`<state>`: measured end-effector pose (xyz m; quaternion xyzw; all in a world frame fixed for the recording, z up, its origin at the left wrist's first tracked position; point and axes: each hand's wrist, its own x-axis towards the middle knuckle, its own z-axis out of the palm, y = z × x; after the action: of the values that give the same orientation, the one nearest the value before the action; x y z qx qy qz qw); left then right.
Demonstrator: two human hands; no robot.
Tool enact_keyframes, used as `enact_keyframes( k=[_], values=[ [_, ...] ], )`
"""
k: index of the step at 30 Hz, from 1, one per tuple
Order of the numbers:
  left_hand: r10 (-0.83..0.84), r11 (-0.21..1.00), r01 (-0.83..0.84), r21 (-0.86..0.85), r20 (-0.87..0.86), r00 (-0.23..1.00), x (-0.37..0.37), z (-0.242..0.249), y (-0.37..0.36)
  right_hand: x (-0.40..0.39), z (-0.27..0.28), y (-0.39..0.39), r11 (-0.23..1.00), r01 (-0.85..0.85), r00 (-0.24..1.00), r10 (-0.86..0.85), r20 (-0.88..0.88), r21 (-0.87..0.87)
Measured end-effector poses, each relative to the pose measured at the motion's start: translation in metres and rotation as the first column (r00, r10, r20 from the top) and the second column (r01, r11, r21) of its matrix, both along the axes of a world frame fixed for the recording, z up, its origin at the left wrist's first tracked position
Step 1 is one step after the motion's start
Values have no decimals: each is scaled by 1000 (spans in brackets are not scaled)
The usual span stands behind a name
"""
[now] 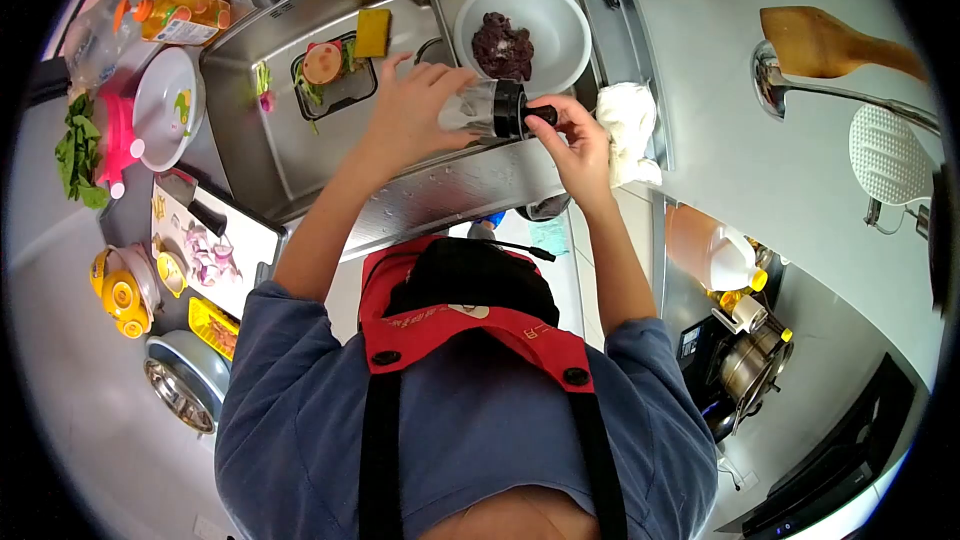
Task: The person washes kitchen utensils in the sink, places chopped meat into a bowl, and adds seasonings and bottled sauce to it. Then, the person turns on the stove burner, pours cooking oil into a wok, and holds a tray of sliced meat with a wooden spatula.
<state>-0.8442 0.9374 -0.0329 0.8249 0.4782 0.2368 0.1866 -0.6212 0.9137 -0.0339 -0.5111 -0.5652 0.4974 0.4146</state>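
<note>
Over the front of the sink, my left hand [420, 110] is wrapped round a clear glass seasoning jar [470, 110], which lies tilted on its side with its black lid pointing right. The thumb and fingers of my right hand [575, 140] pinch the dark knob [542, 115] at the lid end. What is inside the jar is hard to make out. Just beyond the jar, a white bowl [565, 30] stands in the small basin with dark red sliced meat [502, 46] in it. A whitish patch shows on the meat.
The steel sink [300, 175] holds a yellow sponge [373, 33] and vegetable scraps. At left are a cutting board [255, 240] with a cleaver [195, 202] and chopped onion [210, 258]. A white cloth [628, 130] lies right of my right hand. Utensils hang farther right.
</note>
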Motion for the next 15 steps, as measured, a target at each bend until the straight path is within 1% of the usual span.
enact_keyframes(
  k=[1, 2, 3, 4, 6, 8, 10, 13, 14, 15],
  values=[
    [-4, 1000, 4, 12, -2, 1000, -1, -1, 0, 1, -2, 0, 1000, 0, 1000, 0, -1, 0],
    [-4, 1000, 4, 14, -4, 1000, -1, 0, 0, 2, -5, 0, 999, 0, 999, -3, -55, -43],
    [-6, 1000, 5, -19, -42, 999, -1, 2, 0, 3, -7, 0, 996, -2, 994, -7, -107, -86],
    [-9, 999, 4, -52, -79, 997, -2, 3, -1, 4, -8, 0, 996, -2, 994, -7, -107, -85],
    [-4, 999, 0, -54, -62, 998, -3, 2, -1, 6, -11, 0, 988, 29, 981, -58, -187, -155],
    [1, 999, -3, -54, -44, 999, -5, 1, -1, 9, -15, 0, 988, 44, 980, -72, -183, -150],
    [41, 994, -46, -95, -62, 997, -7, -3, 0, 12, -15, 1, 988, 62, 980, -87, -176, -143],
    [82, 991, -87, -100, -55, 995, -13, -13, 2, 15, -9, 5, 986, 110, 975, -131, -179, -125],
    [78, 992, -83, -93, -53, 996, -16, -18, 1, 18, -7, 7, 981, 147, 970, -167, -174, -124],
    [129, 985, -131, -114, -28, 991, -20, -25, 0, 22, -5, 9, 975, 184, 964, -203, -170, -123]
  ],
)
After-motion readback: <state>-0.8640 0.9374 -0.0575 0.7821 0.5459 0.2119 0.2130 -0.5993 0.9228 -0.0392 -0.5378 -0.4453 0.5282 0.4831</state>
